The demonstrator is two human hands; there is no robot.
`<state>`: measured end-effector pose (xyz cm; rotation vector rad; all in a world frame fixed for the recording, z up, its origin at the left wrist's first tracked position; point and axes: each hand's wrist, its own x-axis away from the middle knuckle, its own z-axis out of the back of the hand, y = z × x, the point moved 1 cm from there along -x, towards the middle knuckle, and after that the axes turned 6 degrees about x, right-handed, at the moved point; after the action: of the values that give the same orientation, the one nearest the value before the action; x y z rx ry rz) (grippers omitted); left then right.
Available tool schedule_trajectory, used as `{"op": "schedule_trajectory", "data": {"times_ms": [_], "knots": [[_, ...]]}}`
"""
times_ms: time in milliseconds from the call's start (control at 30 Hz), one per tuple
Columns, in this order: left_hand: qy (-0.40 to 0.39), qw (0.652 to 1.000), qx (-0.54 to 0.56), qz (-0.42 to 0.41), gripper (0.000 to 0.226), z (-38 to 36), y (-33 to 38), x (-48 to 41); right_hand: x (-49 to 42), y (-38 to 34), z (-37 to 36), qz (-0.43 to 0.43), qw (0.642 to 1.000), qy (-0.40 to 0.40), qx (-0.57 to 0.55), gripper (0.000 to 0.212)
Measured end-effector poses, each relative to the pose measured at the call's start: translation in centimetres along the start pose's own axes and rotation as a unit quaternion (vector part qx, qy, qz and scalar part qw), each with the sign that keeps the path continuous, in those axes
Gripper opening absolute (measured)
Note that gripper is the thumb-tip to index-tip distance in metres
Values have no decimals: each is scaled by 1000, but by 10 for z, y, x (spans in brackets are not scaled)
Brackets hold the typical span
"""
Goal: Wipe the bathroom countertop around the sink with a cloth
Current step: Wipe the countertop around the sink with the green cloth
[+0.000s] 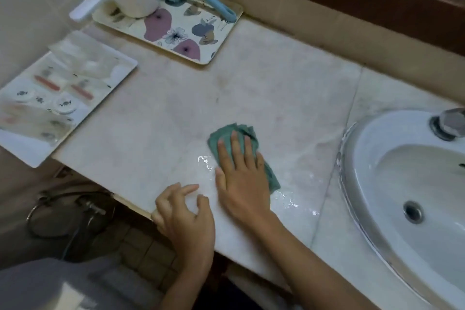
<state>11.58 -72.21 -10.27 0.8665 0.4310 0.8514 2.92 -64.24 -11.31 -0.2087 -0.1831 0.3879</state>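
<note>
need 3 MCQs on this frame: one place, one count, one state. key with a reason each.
1. Where is the cloth relative to the sink?
A. Left of it, on the countertop
B. In the basin
C. On the floor

2. How many trays are in view?
A. One
B. Two
C. Four

3. What is the right hand doing?
A. Lifting the cloth clear
B. Pressing flat on the cloth
C. Turning the tap

Key: 1 A, it lies on the countertop left of the rim. 2 B, a floral tray and a white tray. 3 B, straight fingers lie on the cloth.
</note>
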Motion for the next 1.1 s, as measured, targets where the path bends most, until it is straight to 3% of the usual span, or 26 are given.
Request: {"op": "schedule_trajectory", "data": {"times_ms": [100, 167, 233, 333, 433, 533, 700, 833, 900, 967, 1033, 1100], "knots": [[24, 999, 11, -38, 23, 20, -9, -62, 60, 0, -5, 69, 997, -24, 22, 59], [-9, 997, -9, -74, 22, 28, -15, -109, 79, 23, 2, 106, 992, -37, 49, 58], [-50, 990, -60, -120, 24, 36, -25, -149, 75, 67, 13, 90, 993, -21, 77, 57], [-78, 976, -122, -160, 25, 46, -38, -183, 36, 129, 26, -99, 992, 1, 83, 57], [-83, 974, -138, -159, 25, 48, -38, -192, -34, 132, 33, -285, 956, 36, 58, 62], [-75, 977, -117, -159, 22, 45, -40, -193, -99, 103, 39, -351, 934, 49, 38, 56], [-73, 980, -92, -161, 25, 47, -44, -197, -149, -7, 24, -263, 962, 47, 50, 58], [-78, 976, -90, -184, 25, 50, -47, -197, -86, -113, -9, -57, 998, 22, 20, 64], [-83, 975, -91, -183, 27, 50, -47, -198, -34, -110, -11, 51, 998, -2, 41, 63], [-87, 976, -94, -179, 28, 49, -47, -198, 1, -70, -6, 100, 991, -27, 82, 57], [-98, 974, -100, -179, 28, 49, -46, -197, 7, -19, 5, 71, 991, -22, 113, 53], [-105, 972, -108, -181, 27, 48, -45, -196, -17, 14, 16, -16, 995, -29, 97, 53]]}}
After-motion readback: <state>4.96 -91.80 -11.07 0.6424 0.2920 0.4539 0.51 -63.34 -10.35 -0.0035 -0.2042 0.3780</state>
